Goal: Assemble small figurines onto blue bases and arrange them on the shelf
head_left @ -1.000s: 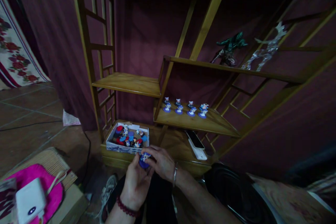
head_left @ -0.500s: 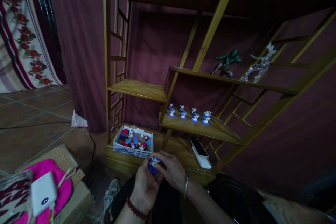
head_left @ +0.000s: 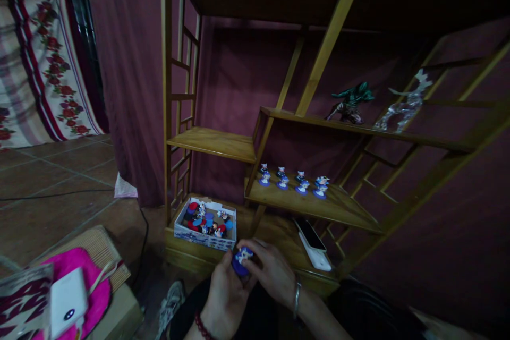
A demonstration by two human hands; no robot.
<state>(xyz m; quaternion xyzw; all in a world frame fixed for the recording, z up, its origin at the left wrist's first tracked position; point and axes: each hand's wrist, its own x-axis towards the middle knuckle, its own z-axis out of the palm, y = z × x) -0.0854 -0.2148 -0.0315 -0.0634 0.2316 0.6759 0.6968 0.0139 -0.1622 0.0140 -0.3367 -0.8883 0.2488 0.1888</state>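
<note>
Between my two hands is a small white-and-blue figurine (head_left: 243,256) on a round purple base. My left hand (head_left: 226,289) grips the base from the left, thumb along its edge. The fingers of my right hand (head_left: 274,271) close over the figurine from the right. Just beyond my hands lies an open cardboard box (head_left: 205,239) with a jumble of figurines and red and blue discs in it. Two rows of similar figurines (head_left: 303,187) stand upright on the low wooden shelf (head_left: 338,207) ahead.
A phone (head_left: 311,235) lies on a white case-like item at the shelf's bottom right. Higher up stand a dark green figure (head_left: 353,102) and a clear deer ornament (head_left: 406,102). At left, a white power bank (head_left: 68,303) rests on pink cloth (head_left: 99,292).
My view has shifted slightly, so the shelf sits a little lower and further right. Both hands stay on the same figurine, which looks slightly more upright.
</note>
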